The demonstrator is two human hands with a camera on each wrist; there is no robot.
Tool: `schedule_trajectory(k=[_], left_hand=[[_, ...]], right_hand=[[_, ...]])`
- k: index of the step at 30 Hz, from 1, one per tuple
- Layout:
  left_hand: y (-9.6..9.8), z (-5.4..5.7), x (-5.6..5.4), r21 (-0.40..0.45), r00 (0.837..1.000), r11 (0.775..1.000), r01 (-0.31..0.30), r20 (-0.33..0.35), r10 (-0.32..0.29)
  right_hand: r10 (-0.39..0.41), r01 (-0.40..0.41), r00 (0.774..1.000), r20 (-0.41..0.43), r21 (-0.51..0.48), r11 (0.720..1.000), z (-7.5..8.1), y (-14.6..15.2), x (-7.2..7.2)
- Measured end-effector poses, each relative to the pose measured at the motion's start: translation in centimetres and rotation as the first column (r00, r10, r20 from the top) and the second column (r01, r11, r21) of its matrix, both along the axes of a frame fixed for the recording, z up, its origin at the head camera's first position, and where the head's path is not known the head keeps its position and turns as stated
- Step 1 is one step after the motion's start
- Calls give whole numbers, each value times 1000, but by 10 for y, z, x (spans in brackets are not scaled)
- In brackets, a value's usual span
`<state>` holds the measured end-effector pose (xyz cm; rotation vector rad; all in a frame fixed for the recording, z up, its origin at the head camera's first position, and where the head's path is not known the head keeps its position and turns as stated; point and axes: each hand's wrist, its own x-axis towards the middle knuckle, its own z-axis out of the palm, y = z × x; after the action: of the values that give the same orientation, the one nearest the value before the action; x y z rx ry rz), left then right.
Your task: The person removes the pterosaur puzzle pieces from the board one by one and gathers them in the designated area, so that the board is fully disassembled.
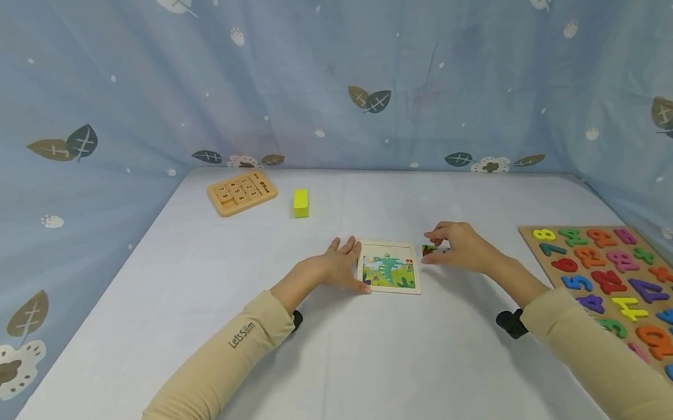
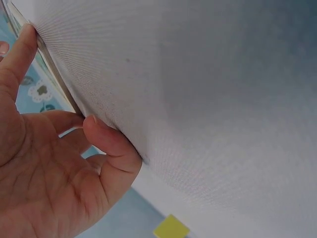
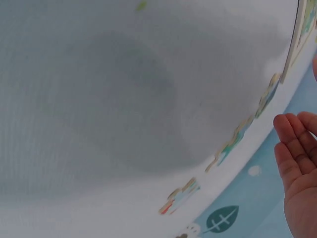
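Observation:
A square wooden jigsaw puzzle (image 1: 387, 269) with a green dinosaur picture lies on the white table. My left hand (image 1: 338, 265) rests at its left edge with fingers spread; in the left wrist view the fingers (image 2: 22, 54) touch the board's side. To the right of the puzzle, my right hand (image 1: 457, 247) has thumb and index finger at either side of a small dark red and green puzzle piece (image 1: 429, 250). Whether they grip it is unclear. Several loose pieces (image 3: 230, 144) lie in a row in the right wrist view, beyond my right hand (image 3: 299, 158).
A wooden number slide puzzle (image 1: 243, 191) lies at the back left, with a yellow block (image 1: 301, 203) beside it. On the right is a board of colourful numbers (image 1: 639, 303). A blue patterned curtain (image 1: 323, 58) borders the table's back and sides.

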<state>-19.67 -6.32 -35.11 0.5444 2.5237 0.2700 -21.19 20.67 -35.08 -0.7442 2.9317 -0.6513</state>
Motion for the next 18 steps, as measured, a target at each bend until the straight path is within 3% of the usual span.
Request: schedule_trajectory(k=[18], left_hand=[[0,0,0,12,1000,1000,-3,5,3]], right_hand=[[87,-87,996,35,-12,996,0,-31,-1]])
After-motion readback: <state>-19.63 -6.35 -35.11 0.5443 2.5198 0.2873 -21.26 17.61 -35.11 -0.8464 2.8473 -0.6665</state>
